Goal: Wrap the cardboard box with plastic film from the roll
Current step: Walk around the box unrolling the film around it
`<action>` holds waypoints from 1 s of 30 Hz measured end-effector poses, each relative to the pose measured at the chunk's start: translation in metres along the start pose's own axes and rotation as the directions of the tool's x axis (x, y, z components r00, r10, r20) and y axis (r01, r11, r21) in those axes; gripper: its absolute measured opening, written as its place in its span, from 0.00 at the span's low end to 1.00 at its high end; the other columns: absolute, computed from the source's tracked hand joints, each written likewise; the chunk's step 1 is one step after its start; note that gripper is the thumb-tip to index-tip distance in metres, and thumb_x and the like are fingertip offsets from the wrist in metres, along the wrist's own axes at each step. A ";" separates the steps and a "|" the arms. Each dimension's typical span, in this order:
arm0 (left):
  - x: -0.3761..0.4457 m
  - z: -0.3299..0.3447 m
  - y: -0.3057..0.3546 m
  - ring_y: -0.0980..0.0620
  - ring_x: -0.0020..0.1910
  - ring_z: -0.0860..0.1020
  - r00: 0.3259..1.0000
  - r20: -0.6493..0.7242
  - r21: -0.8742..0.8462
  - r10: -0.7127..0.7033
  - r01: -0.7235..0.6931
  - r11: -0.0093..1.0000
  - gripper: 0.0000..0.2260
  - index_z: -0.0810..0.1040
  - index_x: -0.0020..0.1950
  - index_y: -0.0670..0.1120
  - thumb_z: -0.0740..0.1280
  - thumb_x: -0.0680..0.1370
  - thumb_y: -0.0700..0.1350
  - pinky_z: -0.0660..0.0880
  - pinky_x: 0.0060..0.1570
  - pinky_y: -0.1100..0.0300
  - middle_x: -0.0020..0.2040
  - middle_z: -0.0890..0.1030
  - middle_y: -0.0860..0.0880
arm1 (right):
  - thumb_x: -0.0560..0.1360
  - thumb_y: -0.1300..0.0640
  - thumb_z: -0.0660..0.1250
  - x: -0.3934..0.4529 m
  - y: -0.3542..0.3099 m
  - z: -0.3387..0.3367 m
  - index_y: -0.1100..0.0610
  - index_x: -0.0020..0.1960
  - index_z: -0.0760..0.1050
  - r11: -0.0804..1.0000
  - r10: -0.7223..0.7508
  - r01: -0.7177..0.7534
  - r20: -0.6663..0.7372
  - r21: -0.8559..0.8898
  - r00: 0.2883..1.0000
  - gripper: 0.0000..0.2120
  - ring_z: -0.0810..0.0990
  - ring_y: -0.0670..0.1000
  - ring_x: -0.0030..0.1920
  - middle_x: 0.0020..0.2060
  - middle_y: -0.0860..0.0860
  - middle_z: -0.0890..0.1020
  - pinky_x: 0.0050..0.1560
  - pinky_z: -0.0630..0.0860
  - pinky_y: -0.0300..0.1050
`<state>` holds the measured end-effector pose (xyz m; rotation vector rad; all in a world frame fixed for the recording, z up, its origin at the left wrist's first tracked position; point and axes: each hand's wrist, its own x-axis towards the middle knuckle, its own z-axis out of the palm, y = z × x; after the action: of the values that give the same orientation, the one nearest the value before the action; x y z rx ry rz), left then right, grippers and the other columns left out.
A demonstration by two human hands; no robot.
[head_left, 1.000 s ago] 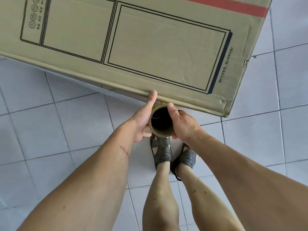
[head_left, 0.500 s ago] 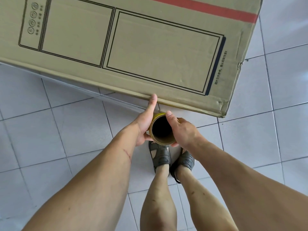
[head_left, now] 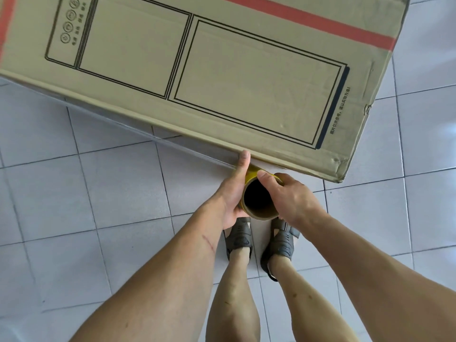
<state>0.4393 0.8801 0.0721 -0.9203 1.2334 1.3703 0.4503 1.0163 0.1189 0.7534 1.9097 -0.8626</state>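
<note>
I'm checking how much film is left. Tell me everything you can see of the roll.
The roll is seen end-on: a brown cardboard tube with a dark hollow core and a thin yellowish outer layer. It is held upright just below the cardboard box edge, above the feet. The left hand and right hand clasp its sides. How much film remains cannot be judged.

Pale square tiles cover the floor (head_left: pixel 111 193), with thin dark grout lines running between them. Two grey strapped sandals (head_left: pixel 240 239) stand side by side on it, toes towards the top.
</note>
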 end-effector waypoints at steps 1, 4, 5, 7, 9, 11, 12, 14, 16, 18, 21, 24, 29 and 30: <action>-0.002 0.003 0.002 0.42 0.65 0.86 1.000 0.012 -0.002 -0.009 0.009 1.000 0.53 0.82 0.71 0.47 0.60 0.60 0.83 0.82 0.69 0.41 0.63 0.89 0.43 | 0.75 0.26 0.53 0.000 -0.001 -0.002 0.48 0.63 0.73 1.000 0.004 -0.004 0.005 -0.020 1.000 0.32 0.81 0.59 0.51 0.53 0.57 0.80 0.58 0.79 0.58; 0.002 0.012 0.008 0.42 0.69 0.82 1.000 -0.008 0.055 -0.001 0.002 0.998 0.57 0.79 0.75 0.48 0.63 0.57 0.86 0.77 0.74 0.41 0.67 0.86 0.44 | 0.76 0.26 0.52 0.003 0.000 -0.012 0.50 0.66 0.72 0.998 0.014 -0.011 0.040 -0.069 0.999 0.33 0.81 0.59 0.53 0.54 0.57 0.81 0.59 0.77 0.56; 0.006 0.014 0.010 0.42 0.70 0.81 0.998 -0.053 0.066 0.016 -0.013 0.998 0.62 0.76 0.77 0.48 0.66 0.54 0.88 0.76 0.74 0.43 0.70 0.84 0.44 | 0.75 0.26 0.52 0.005 0.001 -0.014 0.50 0.68 0.72 0.998 0.019 -0.017 0.038 -0.067 0.999 0.34 0.81 0.59 0.54 0.55 0.57 0.81 0.59 0.77 0.55; 0.014 0.015 0.012 0.43 0.69 0.82 0.990 -0.127 0.095 0.053 -0.041 0.995 0.65 0.76 0.78 0.47 0.69 0.52 0.89 0.78 0.73 0.44 0.71 0.83 0.44 | 0.74 0.25 0.52 0.007 0.004 -0.015 0.49 0.72 0.69 0.999 0.036 -0.035 0.039 -0.018 0.999 0.37 0.80 0.59 0.59 0.60 0.57 0.80 0.62 0.75 0.55; 0.009 0.019 0.017 0.44 0.66 0.84 0.996 -0.077 0.107 0.045 -0.037 0.994 0.51 0.83 0.71 0.49 0.67 0.62 0.85 0.78 0.74 0.44 0.65 0.88 0.46 | 0.75 0.24 0.50 0.007 0.003 -0.017 0.49 0.75 0.67 0.995 0.066 -0.071 0.067 0.074 0.996 0.39 0.77 0.58 0.62 0.65 0.57 0.77 0.65 0.74 0.57; 0.006 0.021 0.019 0.43 0.66 0.84 0.999 -0.043 0.101 0.019 -0.014 0.995 0.43 0.84 0.68 0.50 0.63 0.72 0.84 0.76 0.75 0.42 0.62 0.89 0.46 | 0.76 0.25 0.48 0.009 0.001 -0.020 0.52 0.73 0.67 0.997 0.057 -0.062 0.093 0.054 0.994 0.39 0.78 0.58 0.58 0.64 0.57 0.78 0.63 0.76 0.59; 0.007 0.021 0.016 0.43 0.67 0.83 0.999 -0.047 0.096 -0.002 0.006 0.995 0.42 0.84 0.68 0.50 0.60 0.74 0.83 0.75 0.76 0.41 0.62 0.88 0.45 | 0.76 0.26 0.49 0.009 0.000 -0.022 0.53 0.71 0.69 0.999 0.042 -0.041 0.086 -0.007 0.995 0.37 0.79 0.58 0.56 0.60 0.57 0.79 0.61 0.77 0.59; 0.008 0.023 0.012 0.42 0.68 0.83 0.999 -0.031 0.062 -0.029 0.031 0.998 0.44 0.83 0.70 0.49 0.56 0.75 0.82 0.76 0.75 0.40 0.64 0.88 0.43 | 0.77 0.27 0.50 0.009 -0.001 -0.023 0.53 0.65 0.71 0.989 0.016 -0.012 0.024 -0.149 1.000 0.35 0.79 0.57 0.54 0.53 0.55 0.80 0.59 0.77 0.57; 0.008 0.029 0.009 0.42 0.68 0.83 0.999 -0.038 0.042 -0.032 0.034 0.999 0.46 0.83 0.69 0.48 0.55 0.73 0.83 0.77 0.74 0.40 0.63 0.88 0.43 | 0.74 0.24 0.51 0.006 0.003 -0.022 0.51 0.64 0.71 0.977 0.003 -0.010 -0.036 -0.213 0.999 0.35 0.79 0.57 0.52 0.50 0.53 0.80 0.57 0.78 0.55; 0.010 0.039 0.009 0.44 0.65 0.85 0.997 -0.076 0.030 -0.007 0.009 1.000 0.45 0.84 0.67 0.48 0.57 0.73 0.84 0.78 0.73 0.43 0.63 0.89 0.45 | 0.72 0.23 0.55 0.005 0.012 -0.023 0.53 0.66 0.70 0.994 0.036 -0.041 -0.049 -0.100 0.998 0.39 0.79 0.57 0.54 0.53 0.53 0.80 0.58 0.77 0.54; 0.016 0.050 0.009 0.45 0.61 0.87 0.989 -0.141 0.022 0.047 -0.044 0.999 0.41 0.86 0.64 0.48 0.65 0.73 0.82 0.80 0.70 0.47 0.61 0.90 0.45 | 0.71 0.23 0.56 0.008 0.026 -0.028 0.54 0.70 0.69 0.992 0.069 -0.070 0.013 0.108 0.998 0.42 0.79 0.58 0.59 0.59 0.54 0.80 0.62 0.75 0.56; 0.015 0.056 0.005 0.44 0.66 0.85 0.993 -0.108 0.011 0.047 -0.046 0.999 0.52 0.87 0.66 0.49 0.65 0.60 0.88 0.77 0.74 0.42 0.59 0.91 0.47 | 0.75 0.25 0.48 0.012 0.035 -0.039 0.55 0.68 0.72 0.995 0.010 -0.014 0.045 0.095 0.999 0.39 0.79 0.59 0.59 0.60 0.56 0.79 0.63 0.75 0.58; 0.013 0.077 -0.011 0.42 0.67 0.84 0.991 -0.117 -0.062 0.060 -0.068 0.996 0.52 0.85 0.67 0.50 0.63 0.59 0.88 0.76 0.76 0.38 0.60 0.90 0.45 | 0.73 0.24 0.53 0.012 0.046 -0.045 0.52 0.68 0.72 1.000 -0.006 0.006 -0.015 -0.030 1.000 0.39 0.78 0.59 0.60 0.59 0.55 0.80 0.64 0.74 0.57; 0.014 0.084 -0.012 0.44 0.67 0.83 0.986 -0.142 -0.053 0.087 -0.095 0.994 0.46 0.85 0.64 0.51 0.62 0.65 0.86 0.75 0.77 0.40 0.59 0.90 0.46 | 0.71 0.22 0.55 0.012 0.050 -0.046 0.52 0.68 0.72 1.000 0.018 -0.017 -0.029 0.016 0.999 0.40 0.78 0.58 0.60 0.60 0.55 0.79 0.64 0.74 0.57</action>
<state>0.4561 0.9647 0.0719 -1.0267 1.3607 1.4415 0.4620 1.0841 0.1119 0.7946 1.9212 -0.8611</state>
